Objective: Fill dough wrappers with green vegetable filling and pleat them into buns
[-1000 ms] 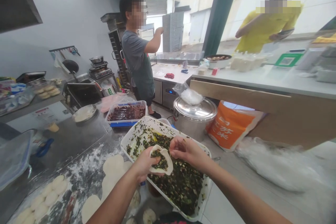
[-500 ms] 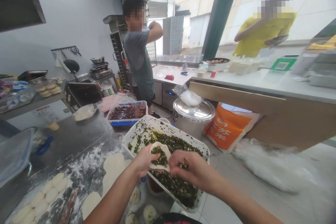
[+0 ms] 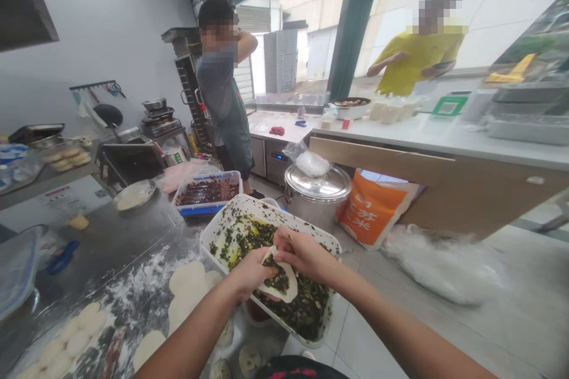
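We observe the round, pale, thin dough wrapper (image 3: 291,291) cupped in the left hand (image 3: 251,272), whose thumb presses the chopped dark-green filling (image 3: 279,281) inside it. The fingertips of the right hand (image 3: 304,253) are together, pinching the wrapper's upper edge. Below the grip sits the white rectangular plastic tub (image 3: 217,228), holding more filling. We judge the wrapper light, limp and stretchy, liable to tear if pulled thin; moist filling probably makes a smeared rim slippery. Best hold, we reckon: palm beneath for support, fingertips on bare rim only.
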Available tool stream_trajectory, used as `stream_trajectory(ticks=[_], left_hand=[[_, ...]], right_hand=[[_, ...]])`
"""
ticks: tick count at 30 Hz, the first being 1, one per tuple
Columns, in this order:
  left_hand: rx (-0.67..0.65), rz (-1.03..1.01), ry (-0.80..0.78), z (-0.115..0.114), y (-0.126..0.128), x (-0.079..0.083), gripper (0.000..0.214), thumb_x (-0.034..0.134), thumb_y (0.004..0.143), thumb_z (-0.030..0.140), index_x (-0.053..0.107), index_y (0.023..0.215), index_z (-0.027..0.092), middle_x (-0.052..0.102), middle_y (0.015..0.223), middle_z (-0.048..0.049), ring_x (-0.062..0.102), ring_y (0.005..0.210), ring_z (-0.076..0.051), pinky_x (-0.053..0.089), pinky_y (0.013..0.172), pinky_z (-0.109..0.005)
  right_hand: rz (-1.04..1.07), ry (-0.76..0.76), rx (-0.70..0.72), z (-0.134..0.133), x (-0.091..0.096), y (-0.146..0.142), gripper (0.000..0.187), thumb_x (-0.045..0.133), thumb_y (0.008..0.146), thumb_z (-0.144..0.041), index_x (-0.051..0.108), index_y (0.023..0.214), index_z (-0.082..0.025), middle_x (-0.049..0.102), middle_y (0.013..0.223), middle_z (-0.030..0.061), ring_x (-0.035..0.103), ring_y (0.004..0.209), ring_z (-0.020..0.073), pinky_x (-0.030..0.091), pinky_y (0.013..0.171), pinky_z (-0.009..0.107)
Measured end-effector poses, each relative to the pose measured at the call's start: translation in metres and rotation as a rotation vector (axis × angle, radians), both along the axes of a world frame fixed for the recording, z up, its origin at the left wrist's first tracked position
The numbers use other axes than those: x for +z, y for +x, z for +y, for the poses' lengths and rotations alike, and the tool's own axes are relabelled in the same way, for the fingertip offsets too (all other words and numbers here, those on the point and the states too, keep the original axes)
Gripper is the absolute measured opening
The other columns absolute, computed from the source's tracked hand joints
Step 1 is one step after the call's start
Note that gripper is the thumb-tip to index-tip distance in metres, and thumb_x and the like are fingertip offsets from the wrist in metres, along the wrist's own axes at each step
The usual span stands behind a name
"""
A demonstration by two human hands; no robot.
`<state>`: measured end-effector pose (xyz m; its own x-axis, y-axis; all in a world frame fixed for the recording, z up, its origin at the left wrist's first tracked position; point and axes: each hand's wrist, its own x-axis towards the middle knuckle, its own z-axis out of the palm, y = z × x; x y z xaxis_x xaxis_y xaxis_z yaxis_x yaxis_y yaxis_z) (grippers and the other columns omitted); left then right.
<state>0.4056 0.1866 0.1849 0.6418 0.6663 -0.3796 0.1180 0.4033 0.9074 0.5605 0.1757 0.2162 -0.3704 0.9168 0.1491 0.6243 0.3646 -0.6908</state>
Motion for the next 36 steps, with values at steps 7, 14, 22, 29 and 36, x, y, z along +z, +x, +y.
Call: stream_trajectory(ticks=[7, 14, 22, 29, 36], left_hand=[[0.128, 0.079, -0.028, 0.015, -0.006, 0.000, 0.045, 0.058, 0.060, 0.023, 0.046, 0.103, 0.021, 0.057, 0.084, -0.0046, 0.056, 0.062, -0.018, 0.046, 0.048, -0.032], [0.252, -0.471, -0.269, 0.010, -0.001, 0.000, 0.031, 0.052, 0.072, 0.027, 0.051, 0.099, 0.014, 0.058, 0.090, -0.0087, 0.055, 0.076, -0.015, 0.043, 0.066, -0.026], [0.377, -0.244, 0.017, 0.001, 0.013, -0.017, 0.045, 0.057, 0.060, 0.008, 0.049, 0.103, 0.016, 0.059, 0.084, -0.0038, 0.053, 0.072, -0.014, 0.041, 0.065, -0.026], [0.354, 0.001, 0.300, 0.007, 0.009, -0.021, 0.046, 0.048, 0.057, 0.003, 0.051, 0.101, 0.016, 0.058, 0.091, -0.0041, 0.051, 0.080, -0.016, 0.039, 0.070, -0.025], [0.248, 0.060, 0.410, 0.013, 0.009, -0.020, 0.050, 0.040, 0.052, -0.002, 0.051, 0.098, 0.014, 0.057, 0.082, -0.0021, 0.050, 0.076, -0.014, 0.039, 0.064, -0.023]], right_hand=[[0.079, -0.062, -0.081, 0.017, -0.018, 0.012, 0.010, 0.052, 0.070, -0.027, 0.053, 0.068, -0.017, 0.053, 0.060, -0.0015, 0.047, 0.055, 0.0110, 0.034, 0.051, 0.021], [0.317, -0.166, -0.125, 0.024, -0.031, 0.016, 0.017, 0.045, 0.075, -0.032, 0.050, 0.073, -0.016, 0.051, 0.058, -0.0023, 0.046, 0.051, 0.0100, 0.036, 0.047, 0.020], [-0.019, 0.080, 0.040, 0.019, -0.006, 0.016, 0.013, 0.048, 0.074, -0.026, 0.054, 0.067, -0.017, 0.055, 0.067, 0.0002, 0.048, 0.062, 0.0112, 0.035, 0.057, 0.022], [0.007, -0.110, 0.062, 0.026, -0.005, 0.015, 0.017, 0.055, 0.069, -0.027, 0.057, 0.083, -0.018, 0.057, 0.065, -0.0018, 0.049, 0.058, 0.0113, 0.034, 0.053, 0.021], [-0.056, 0.042, 0.047, 0.025, -0.001, 0.003, 0.008, 0.054, 0.069, -0.024, 0.054, 0.066, -0.017, 0.054, 0.063, -0.0016, 0.046, 0.057, 0.0100, 0.032, 0.052, 0.021]])
